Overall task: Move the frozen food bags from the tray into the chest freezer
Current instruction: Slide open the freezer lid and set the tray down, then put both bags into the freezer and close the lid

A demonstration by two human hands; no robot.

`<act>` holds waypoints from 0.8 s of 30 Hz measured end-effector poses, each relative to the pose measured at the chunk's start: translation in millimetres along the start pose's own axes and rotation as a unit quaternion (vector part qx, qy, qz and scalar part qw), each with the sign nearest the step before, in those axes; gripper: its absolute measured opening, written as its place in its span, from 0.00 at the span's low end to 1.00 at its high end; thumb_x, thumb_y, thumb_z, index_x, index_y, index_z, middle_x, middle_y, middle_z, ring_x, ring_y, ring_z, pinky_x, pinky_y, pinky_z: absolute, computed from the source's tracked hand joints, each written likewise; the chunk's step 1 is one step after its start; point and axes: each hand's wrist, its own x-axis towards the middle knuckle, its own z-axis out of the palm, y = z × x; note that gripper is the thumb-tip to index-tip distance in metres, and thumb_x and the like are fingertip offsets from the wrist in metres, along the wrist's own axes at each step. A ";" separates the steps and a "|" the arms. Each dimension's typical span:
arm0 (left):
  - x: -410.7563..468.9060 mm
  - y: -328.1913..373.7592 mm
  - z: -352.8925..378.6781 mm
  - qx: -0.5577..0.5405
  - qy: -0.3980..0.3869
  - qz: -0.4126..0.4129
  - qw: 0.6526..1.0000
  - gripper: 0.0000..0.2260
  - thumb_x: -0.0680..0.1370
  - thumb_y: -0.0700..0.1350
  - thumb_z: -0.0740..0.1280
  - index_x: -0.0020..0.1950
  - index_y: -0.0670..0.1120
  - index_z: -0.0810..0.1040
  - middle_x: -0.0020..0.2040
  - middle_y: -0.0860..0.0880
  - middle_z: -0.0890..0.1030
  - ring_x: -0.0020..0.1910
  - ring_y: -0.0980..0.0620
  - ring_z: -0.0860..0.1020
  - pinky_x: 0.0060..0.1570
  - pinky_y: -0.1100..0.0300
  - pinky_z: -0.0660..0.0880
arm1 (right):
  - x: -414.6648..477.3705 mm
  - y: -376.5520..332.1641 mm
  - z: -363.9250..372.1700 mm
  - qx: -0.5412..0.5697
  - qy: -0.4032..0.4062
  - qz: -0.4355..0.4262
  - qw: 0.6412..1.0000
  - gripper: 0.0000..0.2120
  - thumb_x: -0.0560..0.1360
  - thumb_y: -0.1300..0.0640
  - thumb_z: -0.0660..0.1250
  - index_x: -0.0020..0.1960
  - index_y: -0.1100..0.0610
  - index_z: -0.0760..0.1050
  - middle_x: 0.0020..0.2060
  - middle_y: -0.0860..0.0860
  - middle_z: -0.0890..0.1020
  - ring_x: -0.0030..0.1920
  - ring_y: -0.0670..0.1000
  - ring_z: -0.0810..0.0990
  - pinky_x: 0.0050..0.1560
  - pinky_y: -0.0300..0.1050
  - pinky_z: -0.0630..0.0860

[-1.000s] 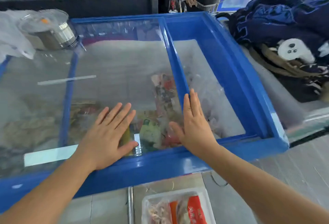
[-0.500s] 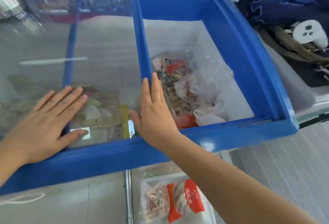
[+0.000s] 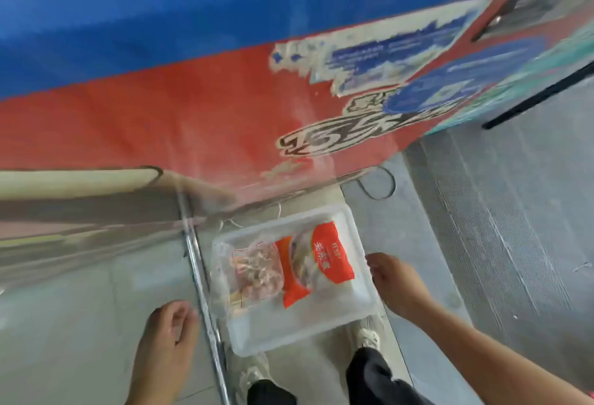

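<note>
Though blurry: tray w/ two bags

Bright, even daylight with only faint shadows. Heavy motion blur smears the freezer front (its lettering is unreadable), and wide-angle distortion bends straight lines near the edges.

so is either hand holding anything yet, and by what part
Nothing is held. The left hand and right hand are both empty, either side of the tray; the bags lie untouched.
</note>
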 end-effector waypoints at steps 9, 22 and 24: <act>88.4 -56.1 168.6 0.005 -0.065 -0.281 0.958 0.31 0.69 0.50 0.77 0.66 0.38 0.71 0.64 0.35 0.77 0.61 0.36 0.77 0.57 0.49 0.72 | 147.5 60.2 111.0 -0.076 -0.084 -0.043 0.993 0.23 0.76 0.57 0.58 0.70 0.49 0.72 0.66 0.53 0.77 0.63 0.57 0.78 0.56 0.46 0.75; 97.0 -105.7 179.0 0.060 -0.147 -0.298 0.941 0.09 0.72 0.50 0.74 0.39 0.44 0.82 0.43 0.44 0.86 0.40 0.45 0.82 0.47 0.53 0.78 | 210.6 32.4 214.5 -0.069 0.075 -0.019 0.995 0.24 0.74 0.52 0.64 0.68 0.56 0.68 0.70 0.57 0.70 0.67 0.61 0.69 0.63 0.55 0.70; 96.1 -109.6 177.9 0.057 -0.159 -0.275 0.946 0.08 0.72 0.46 0.75 0.35 0.45 0.81 0.36 0.47 0.84 0.39 0.46 0.83 0.44 0.54 0.78 | 206.1 25.1 225.6 -0.124 0.104 -0.132 0.978 0.26 0.73 0.53 0.65 0.70 0.55 0.69 0.72 0.56 0.70 0.70 0.61 0.69 0.68 0.55 0.67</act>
